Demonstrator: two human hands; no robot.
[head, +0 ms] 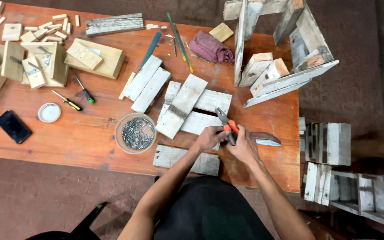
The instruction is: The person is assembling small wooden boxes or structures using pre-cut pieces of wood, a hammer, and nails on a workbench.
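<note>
Phone (pixel 13 126) and white lid (pixel 49 112) lie at the left of the reddish wooden table (pixel 76 138), over a dark brick-red floor. Midway stands a bowl of nails (pixel 135 133) beside whitewashed planks (pixel 181 106). Left hand (pixel 210 138) and right hand (pixel 244 146) together grasp orange-handled pliers (pixel 226 124) above the planks.

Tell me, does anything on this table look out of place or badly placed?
Yes. A whitewashed plank near the person lies with its edge over the table front. The black phone lies among tools and wood. Both hands, left and right, hold orange-handled pliers.
</note>
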